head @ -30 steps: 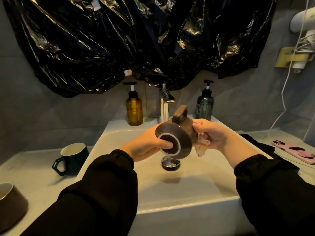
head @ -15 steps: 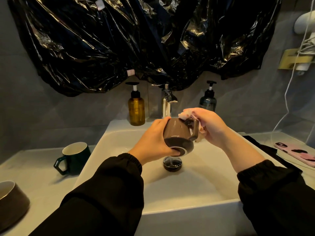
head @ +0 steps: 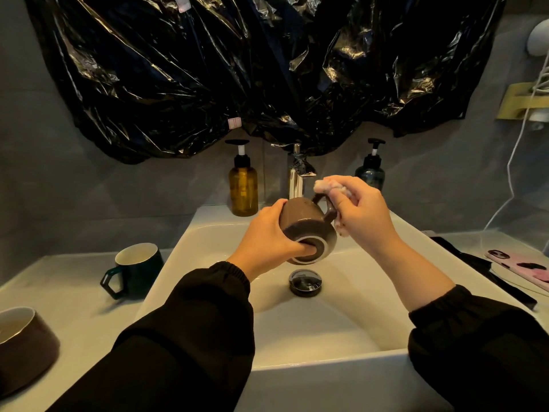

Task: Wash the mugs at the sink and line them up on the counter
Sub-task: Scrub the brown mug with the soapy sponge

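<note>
1. Grey-walled bathroom: a white rectangular basin (head: 326,331) sits in a pale counter (head: 74,295).
2. Likely mid-scrub on one mug, with rinsing and lining up left. On the counter's left stand a dark green mug (head: 136,270) and a wide dark brown cup (head: 26,349); whether they are washed is unclear.
3. Over the basin, base toward the camera, is the brown glazed ceramic mug (head: 306,227). The left hand (head: 267,239) wraps its body, and the right hand (head: 362,215) pinches a pale wet cloth (head: 326,185) at its handle.

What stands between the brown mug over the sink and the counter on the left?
Nothing visible blocks the way. The left hand grips the brown mug; only the sink rim lies between it and the counter. There the green mug and a second brown mug stand apart, with bare counter between them.
</note>
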Demonstrator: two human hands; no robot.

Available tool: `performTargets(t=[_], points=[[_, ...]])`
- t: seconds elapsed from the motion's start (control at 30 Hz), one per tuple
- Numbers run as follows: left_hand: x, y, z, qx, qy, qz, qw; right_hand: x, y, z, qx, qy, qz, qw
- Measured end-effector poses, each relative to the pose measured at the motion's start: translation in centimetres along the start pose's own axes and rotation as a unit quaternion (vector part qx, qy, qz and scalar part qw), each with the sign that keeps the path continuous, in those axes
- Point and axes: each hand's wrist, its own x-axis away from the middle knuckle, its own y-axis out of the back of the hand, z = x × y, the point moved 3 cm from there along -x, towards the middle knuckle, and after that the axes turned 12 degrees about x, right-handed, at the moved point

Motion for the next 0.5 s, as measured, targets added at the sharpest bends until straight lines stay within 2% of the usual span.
performTargets(t=[0.07,0.2,0.27,0.4,0.5], points=[[-0.1,-0.2,0.1,0.065,0.034,0.001,0.997,0.1,-0.2,0.0,-0.02,-0.023,0.005,1.0],[-0.3,0.3,0.8,0.198,0.114,-0.022,0.973,1.6,-0.2,1.7,-0.008,0.096,0.023,0.995],[-0.3,0.8,0.8,0.255,0.132,-0.027,0.958,1.6,-0.4,1.7,-0.003,0.107,0.029,0.994],[0.0,1.0,0.5,0.243,0.102,0.035,0.964,0.3,-0.1,0.0,0.039,-0.013,0.031,0.999],[0.1,0.1,0.4,0.19,0.085,0.068,0.976,0.1,-0.1,-0.7,0.012,-0.066,0.04,0.997]])
